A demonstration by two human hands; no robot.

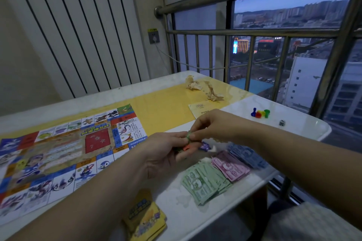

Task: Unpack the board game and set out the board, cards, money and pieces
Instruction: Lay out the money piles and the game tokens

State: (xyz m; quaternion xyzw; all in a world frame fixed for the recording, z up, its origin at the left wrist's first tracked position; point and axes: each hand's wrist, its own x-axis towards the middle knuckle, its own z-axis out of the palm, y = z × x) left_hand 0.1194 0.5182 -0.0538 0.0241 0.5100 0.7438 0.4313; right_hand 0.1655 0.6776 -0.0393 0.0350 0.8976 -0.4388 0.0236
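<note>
The game board [58,154] lies unfolded on the left of the table. My left hand [162,152] grips a small bundle of notes or cards [186,147] with orange and green showing. My right hand [211,125] pinches a green band [188,135] at the top of that bundle. Green money [203,182], pink money [229,168] and blue money [246,154] lie fanned on the table below my right wrist. A yellow card stack [147,219] sits near the front edge. Coloured pawns [260,113] and a die [282,122] stand at the right.
A folded leaflet [199,109] lies behind my right hand. Crumpled wrapping [203,88] sits at the table's [166,107] far end. A metal railing [244,33] and window run along the right, a radiator wall behind. A small purple piece [204,146] lies by the bundle.
</note>
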